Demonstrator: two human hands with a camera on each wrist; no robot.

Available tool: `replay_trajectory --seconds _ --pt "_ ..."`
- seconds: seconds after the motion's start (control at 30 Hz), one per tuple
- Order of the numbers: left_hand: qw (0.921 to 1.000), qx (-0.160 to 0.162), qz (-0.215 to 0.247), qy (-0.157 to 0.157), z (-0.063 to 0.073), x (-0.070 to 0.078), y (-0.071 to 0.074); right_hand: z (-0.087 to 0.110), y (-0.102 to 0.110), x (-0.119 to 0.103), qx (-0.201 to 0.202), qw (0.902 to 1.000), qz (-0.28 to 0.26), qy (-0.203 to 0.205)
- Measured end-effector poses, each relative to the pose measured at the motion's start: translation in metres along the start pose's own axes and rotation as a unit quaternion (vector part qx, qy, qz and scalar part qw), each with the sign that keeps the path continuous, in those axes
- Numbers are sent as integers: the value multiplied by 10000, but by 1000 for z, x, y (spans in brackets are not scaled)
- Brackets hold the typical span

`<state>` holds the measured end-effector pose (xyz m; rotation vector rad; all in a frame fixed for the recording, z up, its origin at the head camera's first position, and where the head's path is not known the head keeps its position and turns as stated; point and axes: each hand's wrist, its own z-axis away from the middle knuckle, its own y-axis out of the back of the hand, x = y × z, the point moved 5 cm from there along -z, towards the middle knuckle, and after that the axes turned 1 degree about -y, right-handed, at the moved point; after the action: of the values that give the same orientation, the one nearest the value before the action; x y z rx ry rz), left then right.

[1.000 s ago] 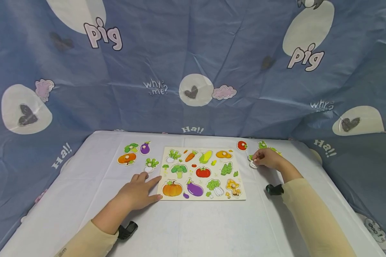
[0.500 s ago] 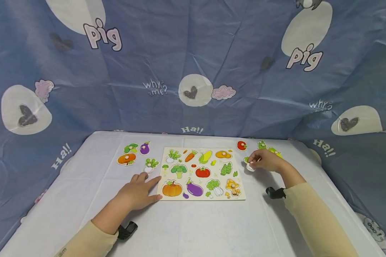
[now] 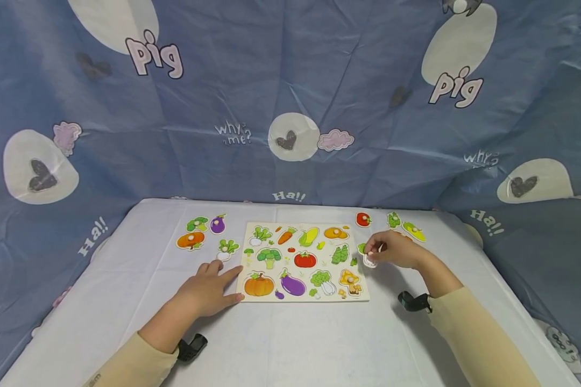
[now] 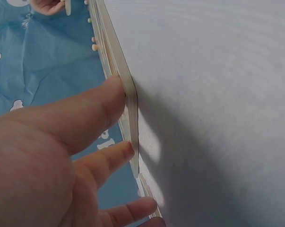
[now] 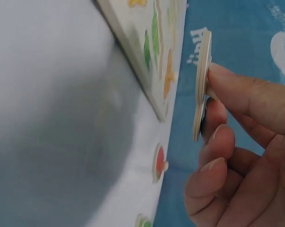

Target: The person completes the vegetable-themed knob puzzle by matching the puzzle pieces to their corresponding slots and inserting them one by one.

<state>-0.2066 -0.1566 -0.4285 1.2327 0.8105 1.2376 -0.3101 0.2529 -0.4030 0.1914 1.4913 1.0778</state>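
Your right hand (image 3: 394, 250) pinches a green-and-white vegetable piece (image 3: 369, 262) raised near the right edge of the puzzle board (image 3: 287, 262), your left hand (image 3: 204, 290), fingers spread, touching its left.

my left hand (image 3: 204, 290) palm down, fingers spread; my right hand (image 3: 396, 250) in a thumb-and-finger pinch; forearms (image 3: 167, 323) angled inward.

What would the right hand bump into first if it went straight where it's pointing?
The right hand, pinching a puzzle piece, would probably meet the puzzle board first, at its right edge, or pass over it; the height is unclear.
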Motion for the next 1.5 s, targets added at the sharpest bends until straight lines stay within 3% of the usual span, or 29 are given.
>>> replay_trajectory --seconds 0.27,0.73,1.13,1.5 --pt "10000 74 -6 -30 -2 -1 -2 7 -12 -26 -227 9989 -36 397" --pt "10000 28 64 -32 1 -3 -2 -8 -47 -55 -858 9941 -92 665" --pt "10000 36 61 -54 0 0 -1 -19 -70 -66 -1094 9912 -95 732" --pt "9999 71 35 -106 -2 -2 -2 -29 -86 -67 -1277 9881 293 809"
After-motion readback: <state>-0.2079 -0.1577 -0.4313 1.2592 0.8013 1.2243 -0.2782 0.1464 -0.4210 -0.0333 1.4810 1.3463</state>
